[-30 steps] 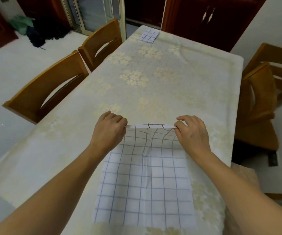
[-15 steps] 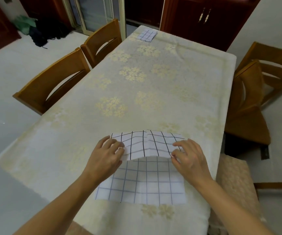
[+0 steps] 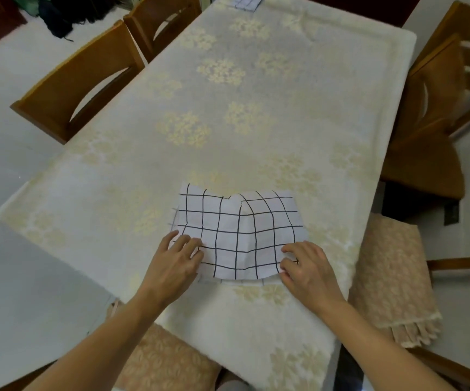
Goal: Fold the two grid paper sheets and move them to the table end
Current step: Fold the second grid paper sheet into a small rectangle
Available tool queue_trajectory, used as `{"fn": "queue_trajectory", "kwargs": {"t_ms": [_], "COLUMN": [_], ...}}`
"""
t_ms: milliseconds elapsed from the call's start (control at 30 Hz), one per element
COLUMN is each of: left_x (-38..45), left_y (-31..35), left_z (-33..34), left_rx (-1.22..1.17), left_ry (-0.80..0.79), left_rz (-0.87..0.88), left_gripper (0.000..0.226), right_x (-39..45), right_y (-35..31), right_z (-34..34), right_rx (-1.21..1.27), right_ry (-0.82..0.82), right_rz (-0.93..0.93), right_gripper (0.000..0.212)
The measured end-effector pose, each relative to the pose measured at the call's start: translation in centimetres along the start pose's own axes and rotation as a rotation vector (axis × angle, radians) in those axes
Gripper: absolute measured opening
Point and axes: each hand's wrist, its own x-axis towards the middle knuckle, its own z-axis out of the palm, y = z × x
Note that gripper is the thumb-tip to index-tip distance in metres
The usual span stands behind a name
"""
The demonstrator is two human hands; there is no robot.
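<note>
One folded sheet (image 3: pixel 247 2) is lying at the desk's (image 3: pixel 256 122) far end; left hand (image 3: pixel 176 261) and right hand (image 3: pixel 307 268) are pinching the second sheet (image 3: pixel 239 232), half folded, awaiting creasing and moving.

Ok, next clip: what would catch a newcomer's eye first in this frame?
The grid paper sheet, folded over itself near the table's near edge, its top layer still bowed up. The left hand and right hand pinch its near corners. Then a second folded grid sheet at the far end of the floral tablecloth, and wooden chairs along the left side.
</note>
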Motion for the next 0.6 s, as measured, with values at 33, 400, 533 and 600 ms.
{"fn": "queue_trajectory", "kwargs": {"t_ms": [33, 400, 533, 600], "left_x": [-0.4, -2.7, -2.9, -2.2], "left_y": [0.2, 1.0, 0.6, -0.3], "left_z": [0.3, 1.0, 0.1, -0.6], "left_rx": [0.006, -0.026, -0.093, -0.119], "left_ry": [-0.02, -0.07, -0.085, -0.028], "left_rz": [-0.007, -0.103, -0.108, -0.118], "left_gripper": [0.03, 0.026, 0.031, 0.033], "right_x": [-0.3, -2.0, -1.1, 0.7], "right_y": [0.1, -0.2, -0.6, -0.1], "right_z": [0.2, 1.5, 0.4, -0.6], "right_rx": [0.001, 0.027, 0.068, 0.078], "right_ry": [-0.003, -0.045, -0.028, 0.015], "right_rz": [-0.002, -0.05, -0.054, -0.044], "right_gripper": [0.01, 0.011, 0.021, 0.018]}}
